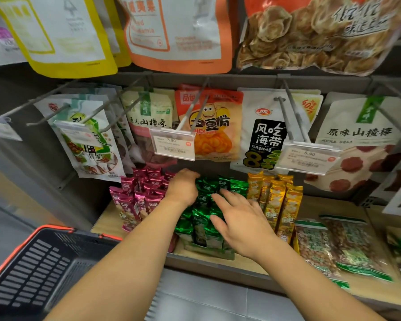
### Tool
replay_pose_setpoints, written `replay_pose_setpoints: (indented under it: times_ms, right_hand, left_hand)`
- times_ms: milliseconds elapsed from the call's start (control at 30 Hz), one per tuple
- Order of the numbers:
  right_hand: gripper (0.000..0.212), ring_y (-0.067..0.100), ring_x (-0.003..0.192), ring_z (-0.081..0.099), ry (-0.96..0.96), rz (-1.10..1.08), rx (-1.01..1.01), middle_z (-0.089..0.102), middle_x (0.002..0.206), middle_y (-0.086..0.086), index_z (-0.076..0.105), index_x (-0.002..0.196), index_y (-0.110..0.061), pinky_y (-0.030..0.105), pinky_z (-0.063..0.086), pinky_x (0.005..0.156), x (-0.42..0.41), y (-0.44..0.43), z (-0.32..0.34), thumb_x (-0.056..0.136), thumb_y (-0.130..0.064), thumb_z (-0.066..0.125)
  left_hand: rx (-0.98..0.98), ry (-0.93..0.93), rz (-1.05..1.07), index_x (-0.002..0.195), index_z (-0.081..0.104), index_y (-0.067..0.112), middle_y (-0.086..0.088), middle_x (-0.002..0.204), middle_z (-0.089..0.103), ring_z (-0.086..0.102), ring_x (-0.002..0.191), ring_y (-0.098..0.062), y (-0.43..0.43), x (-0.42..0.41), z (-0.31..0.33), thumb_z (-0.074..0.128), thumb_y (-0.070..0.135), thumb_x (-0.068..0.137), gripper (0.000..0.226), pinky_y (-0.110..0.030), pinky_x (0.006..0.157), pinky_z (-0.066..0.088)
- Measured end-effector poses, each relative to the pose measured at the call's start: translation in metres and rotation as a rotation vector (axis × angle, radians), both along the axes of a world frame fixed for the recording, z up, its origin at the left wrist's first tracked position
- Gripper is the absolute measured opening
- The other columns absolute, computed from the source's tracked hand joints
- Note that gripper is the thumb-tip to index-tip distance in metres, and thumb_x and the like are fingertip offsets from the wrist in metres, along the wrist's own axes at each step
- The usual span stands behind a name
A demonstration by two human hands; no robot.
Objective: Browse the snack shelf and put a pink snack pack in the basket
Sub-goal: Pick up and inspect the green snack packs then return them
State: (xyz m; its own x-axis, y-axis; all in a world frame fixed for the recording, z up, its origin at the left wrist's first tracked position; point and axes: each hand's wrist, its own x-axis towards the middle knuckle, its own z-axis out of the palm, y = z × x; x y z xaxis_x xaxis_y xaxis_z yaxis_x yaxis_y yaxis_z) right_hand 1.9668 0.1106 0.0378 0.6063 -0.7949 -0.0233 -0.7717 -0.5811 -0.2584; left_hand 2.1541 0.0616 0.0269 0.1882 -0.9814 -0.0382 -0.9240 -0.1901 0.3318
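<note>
**Head view: the browsing step.** The right hand [239,218] lies flat over the green snack packs [202,228] in the middle of the row, with its fingers straight and spread, and it holds nothing. The left hand [183,187] reaches farther back, to the seam between the green packs and the pink snack packs [137,200]. Its fingers bend down out of sight behind the knuckles, so it cannot be told whether they pinch a pack or merely touch one. The pink packs stand upright in a cluster just left of this hand on the wooden shelf [322,205], and none is lifted clear. Yellow packs [276,200] stand to the right of the green. Hanging pouches [262,133] and a price tag [174,144] occupy the pegs above. The basket [33,262] sits at lower left, below shelf level. Judged step: selection, with pick-up not yet made. The next move calls for the left hand to shift leftward, grip one pink pack and carry it down to the basket.
</note>
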Motion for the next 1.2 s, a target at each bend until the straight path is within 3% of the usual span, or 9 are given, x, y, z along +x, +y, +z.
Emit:
replay_pose_setpoints:
  times_ms: [100,333,467,567,667,767,933,1067,1200]
  right_hand:
    - [0.056,0.019,0.149,0.009,0.036,0.018,0.052,0.016,0.162,-0.001,0.018,0.152,-0.029,0.047,0.012,0.117,-0.003,-0.003,-0.001,0.101,-0.049,0.029]
    - [0.064,0.017,0.15,0.004,-0.003,0.026,0.084,0.011,0.163,-0.002,0.011,0.155,-0.025,0.047,0.007,0.119,-0.007,0.0,0.004,0.101,-0.051,0.032]
    - [0.083,0.013,0.15,0.008,-0.205,0.044,0.158,0.008,0.164,-0.003,0.001,0.156,-0.026,0.032,0.011,0.12,-0.005,0.005,0.015,0.095,-0.052,0.05]
    - [0.097,-0.001,0.142,0.016,-0.404,0.088,0.251,0.009,0.159,-0.019,-0.005,0.152,-0.041,0.022,0.019,0.113,0.001,0.018,0.029,0.085,-0.055,0.064]
    - [0.09,-0.015,0.122,0.025,-0.544,0.093,0.235,0.018,0.14,-0.036,0.0,0.142,-0.057,0.017,0.027,0.105,0.003,0.035,0.05,0.081,-0.058,0.066]
    - [0.073,-0.031,0.118,0.024,-0.619,0.129,0.201,0.024,0.132,-0.049,0.015,0.138,-0.058,0.01,0.026,0.102,-0.001,0.052,0.076,0.082,-0.06,0.062]
    - [0.051,-0.003,0.106,0.06,-0.723,0.188,0.388,0.062,0.116,-0.025,0.04,0.136,-0.042,0.02,0.049,0.089,-0.02,0.082,0.102,0.09,-0.046,0.062]
    - [0.041,0.006,0.086,0.065,-0.81,0.18,0.452,0.064,0.101,-0.018,0.049,0.127,-0.03,0.025,0.053,0.078,-0.035,0.099,0.104,0.089,-0.039,0.06]
    - [0.041,0.006,0.1,0.062,-0.834,0.15,0.437,0.064,0.11,-0.017,0.051,0.128,-0.034,0.02,0.05,0.086,-0.036,0.108,0.093,0.088,-0.041,0.06]
  left_hand:
    - [-0.05,-0.09,0.062,0.116,0.069,0.015,-0.01,0.12,0.066,0.061,0.111,-0.028,0.002,-0.002,0.008,0.06,0.015,0.092,0.026,-0.033,0.096,0.047]
    - [-0.365,-0.274,-0.047,0.108,0.066,0.007,-0.015,0.108,0.063,0.064,0.085,-0.041,0.053,-0.017,0.064,0.058,0.005,0.089,0.021,-0.049,0.074,0.053]
    - [-0.561,-0.29,-0.25,0.095,0.069,0.001,-0.015,0.096,0.064,0.064,0.065,-0.037,0.11,-0.02,0.093,0.069,-0.001,0.081,0.014,-0.045,0.049,0.052]
    - [-0.805,-0.257,-0.341,0.09,0.068,-0.001,-0.013,0.089,0.064,0.062,0.064,-0.03,0.143,-0.02,0.116,0.065,0.003,0.087,0.006,-0.04,0.047,0.051]
    - [-1.005,-0.075,-0.357,0.09,0.069,-0.002,-0.011,0.086,0.062,0.058,0.074,-0.021,0.162,-0.017,0.136,0.064,0.005,0.089,0.009,-0.027,0.063,0.05]
    - [-0.996,0.295,-0.247,0.086,0.071,0.008,-0.003,0.082,0.064,0.059,0.077,-0.012,0.17,-0.014,0.148,0.072,0.007,0.084,0.003,-0.019,0.071,0.046]
    - [-0.651,1.071,-0.124,0.069,0.074,0.022,-0.001,0.063,0.069,0.06,0.053,-0.011,0.173,-0.017,0.151,0.079,0.02,0.071,0.006,-0.021,0.052,0.051]
    - [-0.512,1.294,-0.134,0.064,0.072,0.021,-0.003,0.061,0.063,0.054,0.047,-0.009,0.175,-0.018,0.15,0.08,0.027,0.067,0.011,-0.016,0.045,0.045]
    - [-0.464,1.24,-0.124,0.067,0.07,0.022,0.002,0.06,0.059,0.051,0.048,-0.008,0.171,-0.019,0.146,0.071,0.011,0.078,0.016,-0.016,0.043,0.042]
